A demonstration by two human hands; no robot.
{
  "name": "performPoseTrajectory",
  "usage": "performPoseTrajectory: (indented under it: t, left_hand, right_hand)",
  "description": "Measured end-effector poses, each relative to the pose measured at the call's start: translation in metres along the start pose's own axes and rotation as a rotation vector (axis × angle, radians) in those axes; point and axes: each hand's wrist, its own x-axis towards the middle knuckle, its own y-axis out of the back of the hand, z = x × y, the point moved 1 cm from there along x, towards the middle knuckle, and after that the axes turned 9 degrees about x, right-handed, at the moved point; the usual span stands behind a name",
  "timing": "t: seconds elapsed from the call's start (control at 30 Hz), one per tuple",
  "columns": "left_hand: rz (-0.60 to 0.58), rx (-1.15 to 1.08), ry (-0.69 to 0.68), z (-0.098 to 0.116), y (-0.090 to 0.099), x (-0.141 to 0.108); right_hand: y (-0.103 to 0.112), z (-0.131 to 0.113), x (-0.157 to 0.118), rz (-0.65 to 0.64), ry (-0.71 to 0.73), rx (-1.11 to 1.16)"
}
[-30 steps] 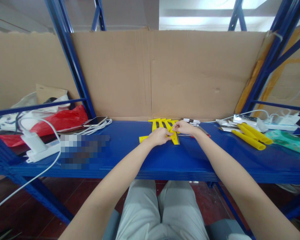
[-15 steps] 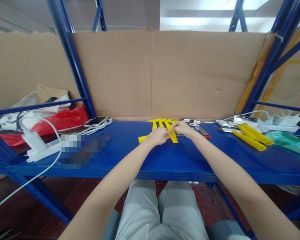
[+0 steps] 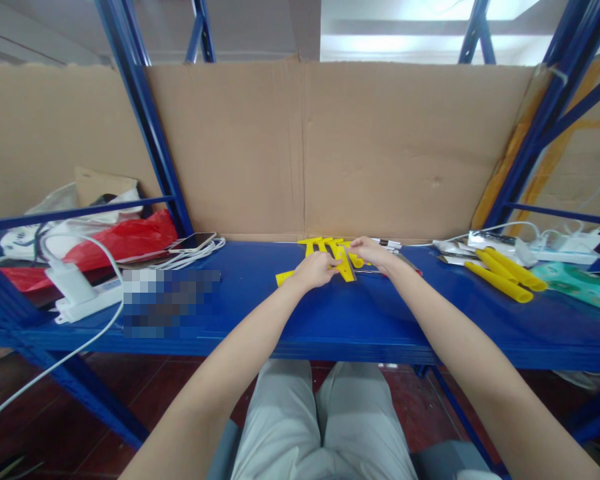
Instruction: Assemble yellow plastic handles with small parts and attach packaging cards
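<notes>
My left hand is closed on a flat yellow scraper that has a thin metal strip along its right edge. The scraper is tilted just above or on the blue shelf; I cannot tell whether it touches. My right hand has its fingertips pinched together at the strip's upper end. Behind the hands lie several similar yellow T-shaped pieces in a row. Another yellow piece sticks out to the left of my left hand, mostly hidden by it.
White markers with black ends lie behind my right hand. Yellow tubes and a green packet are at the right. A white power strip, cables and a phone sit left. Cardboard stands at the back.
My right hand has shifted slightly right and up, showing more of the yellow scraper. The scraper has risen slightly; my left hand has barely moved.
</notes>
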Motion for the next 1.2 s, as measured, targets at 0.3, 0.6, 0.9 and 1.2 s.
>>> performPoseTrajectory:
  t: [0.3,0.6,0.9,1.2]
  left_hand:
    - [0.063,0.018,-0.011,-0.001,0.002,0.001]
    - [0.137,-0.017,-0.053,-0.006,-0.002,0.0]
    - [0.112,-0.019,-0.061,-0.005,0.0,-0.001]
    - [0.144,0.003,-0.077,-0.008,-0.004,-0.001]
  right_hand:
    - [0.007,0.011,-0.005,-0.392,-0.251,0.25]
    - [0.005,0.015,0.001,-0.414,-0.194,0.319]
    - [0.006,0.015,0.0,-0.417,-0.203,0.38]
    - [0.005,0.018,-0.001,-0.528,-0.172,0.365]
